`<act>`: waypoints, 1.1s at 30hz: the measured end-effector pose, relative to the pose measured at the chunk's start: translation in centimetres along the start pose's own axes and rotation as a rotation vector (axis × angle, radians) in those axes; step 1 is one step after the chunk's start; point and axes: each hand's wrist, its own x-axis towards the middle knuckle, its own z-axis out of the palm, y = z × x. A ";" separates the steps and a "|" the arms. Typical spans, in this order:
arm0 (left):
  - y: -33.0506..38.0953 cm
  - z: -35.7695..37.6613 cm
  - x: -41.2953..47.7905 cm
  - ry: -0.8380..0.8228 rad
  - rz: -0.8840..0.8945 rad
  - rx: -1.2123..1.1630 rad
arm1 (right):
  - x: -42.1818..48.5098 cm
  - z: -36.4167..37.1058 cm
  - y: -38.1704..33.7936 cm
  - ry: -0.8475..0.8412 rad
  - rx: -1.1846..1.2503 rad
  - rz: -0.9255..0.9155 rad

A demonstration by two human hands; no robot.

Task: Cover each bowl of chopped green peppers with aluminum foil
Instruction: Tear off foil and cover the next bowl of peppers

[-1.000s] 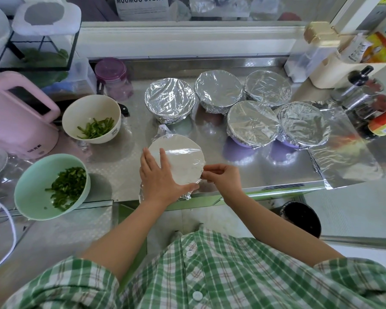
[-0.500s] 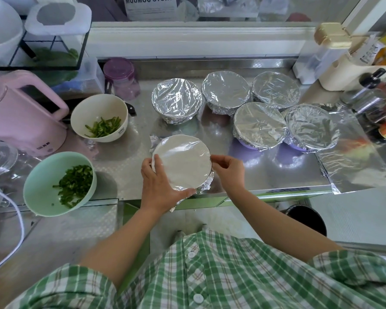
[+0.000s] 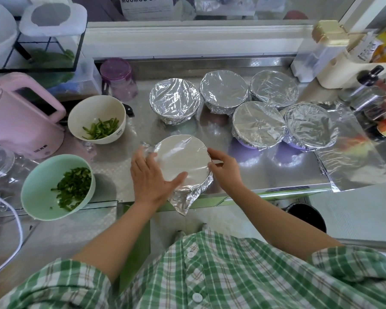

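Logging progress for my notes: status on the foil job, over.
Left hand flat on the front bowl's foil, right hand pinching its edge. Five bowls covered behind; white bowl and mint bowl uncovered. Nothing blocking.

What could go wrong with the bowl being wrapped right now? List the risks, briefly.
1. The bowl sits close to the counter front edge; the left hand pressing its foil might slide it off.
2. A loose foil flap hangs at the front, so the cover may not seal there.
3. The green bowl of peppers, nearby at the edge, could get bumped.
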 end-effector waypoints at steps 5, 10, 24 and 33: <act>-0.5 -1.1 2.8 -0.424 0.138 0.119 | 1.4 -0.2 -0.1 -0.072 0.003 -0.022; -0.9 -0.6 2.1 -0.494 0.106 0.151 | 1.6 -0.3 0.3 -0.081 0.014 -0.032; -0.7 -0.6 1.9 -0.452 0.116 0.134 | -0.7 0.1 2.5 -0.055 0.011 -0.041; -0.3 -0.7 1.7 -0.446 0.090 0.138 | -0.2 0.6 2.6 -0.111 0.130 0.071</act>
